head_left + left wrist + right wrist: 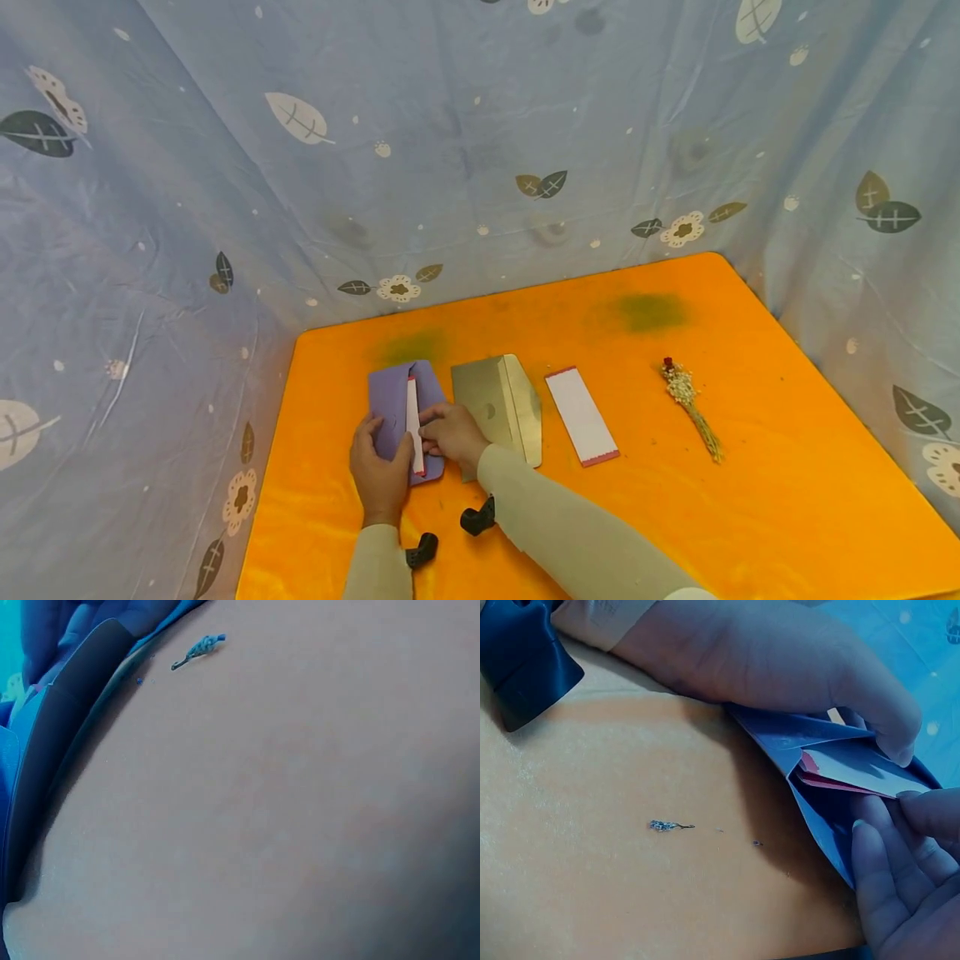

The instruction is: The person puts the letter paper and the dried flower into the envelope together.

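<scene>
My left hand (381,473) grips the purple envelope (386,385) from its left side, its thumb pressing near the white card with red ends (412,408). In the right wrist view, that folded card (862,766) lies partly inside the envelope's open mouth. My right hand (453,433) pinches the card's right edge between thumb and fingers, with other fingers at the envelope's flap. A gold envelope (480,383) with its flap open lies just right of the purple one, partly under my right hand and wrist.
A second white card with red ends (582,415) lies right of the gold envelope. Farther right is a small dried flower bunch (682,390) with a red bloom. A patterned curtain (480,150) stands around the orange table (750,350).
</scene>
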`<state>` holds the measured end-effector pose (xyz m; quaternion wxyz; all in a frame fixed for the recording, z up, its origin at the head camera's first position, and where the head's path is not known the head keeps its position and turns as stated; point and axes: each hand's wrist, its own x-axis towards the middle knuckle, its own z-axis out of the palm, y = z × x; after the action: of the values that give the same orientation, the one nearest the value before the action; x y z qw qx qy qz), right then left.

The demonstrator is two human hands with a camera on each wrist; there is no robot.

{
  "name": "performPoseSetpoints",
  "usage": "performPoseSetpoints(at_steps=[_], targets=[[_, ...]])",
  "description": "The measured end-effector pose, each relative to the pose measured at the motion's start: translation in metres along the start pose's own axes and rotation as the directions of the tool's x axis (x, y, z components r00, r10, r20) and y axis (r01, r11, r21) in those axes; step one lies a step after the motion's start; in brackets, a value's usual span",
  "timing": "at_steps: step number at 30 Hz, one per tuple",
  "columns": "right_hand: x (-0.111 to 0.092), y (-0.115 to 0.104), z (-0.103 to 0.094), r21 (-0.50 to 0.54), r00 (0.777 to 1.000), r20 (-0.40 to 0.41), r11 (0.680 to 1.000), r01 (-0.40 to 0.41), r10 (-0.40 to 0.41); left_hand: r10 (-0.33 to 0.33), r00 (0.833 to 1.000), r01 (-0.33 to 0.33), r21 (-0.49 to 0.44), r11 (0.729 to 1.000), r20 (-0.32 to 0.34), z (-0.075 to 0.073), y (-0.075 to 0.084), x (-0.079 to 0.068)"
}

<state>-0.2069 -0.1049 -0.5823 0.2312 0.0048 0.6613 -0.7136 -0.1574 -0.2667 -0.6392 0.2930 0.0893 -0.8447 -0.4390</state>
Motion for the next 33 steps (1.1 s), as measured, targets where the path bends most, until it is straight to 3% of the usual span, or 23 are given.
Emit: performPoseSetpoints(at_steps=[14, 33], targets=[[0.004, 0.0, 0.009, 0.018, 0.999, -0.031, 1.0, 0.013, -0.012, -0.023, 1.0, 0.023, 0.001, 1.0, 0.015, -0.001, -0.001, 0.0], [0.014, 0.002, 0.019, -0.059, 1.0, 0.018, 0.998, 0.012, -0.011, 0.087, 0.996, -0.087, 0.01, 0.996, -0.013, 0.001, -0.001, 0.001]])
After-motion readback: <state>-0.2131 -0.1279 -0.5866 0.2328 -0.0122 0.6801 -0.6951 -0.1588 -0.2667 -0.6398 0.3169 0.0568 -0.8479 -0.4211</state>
